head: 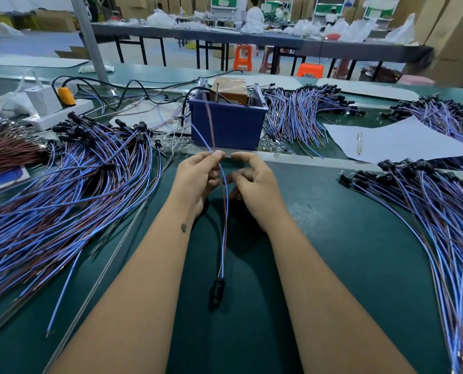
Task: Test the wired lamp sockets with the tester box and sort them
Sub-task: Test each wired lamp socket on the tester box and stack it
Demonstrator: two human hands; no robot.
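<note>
- One wired lamp socket [217,291] hangs mid-frame over the green table [333,238], black body down, its blue and brown leads [225,201] running up between both hands.
- Left hand [198,179] pinches the leads between thumb and forefinger near the top; the other fingers are curled in at the wires.
- From that pinch the leads carry on up and away toward the blue tester box [227,125] — motion blur there, so I cannot tell whether the ends touch its contacts.
- Right hand [253,182] sits just beside the leads, fingers curled, forefinger and thumb near each other close to the left fingertips. Cannot tell whether it actually has hold of a wire.
- Tester box stands upright behind the hands, at the far edge of the green mat, with a brown block and metal posts inside and a black cable [133,87] running off to the left.
- Big fan of wired sockets left of the hands [71,190], black ends pointing away.
- Another pile on the right [435,211], a third beside the box on its right [303,114].
- White sheet of paper [397,141] with a pen [359,143] on it lies right of the box.
- White power strip with an orange plug [66,96] sits far left.
</note>
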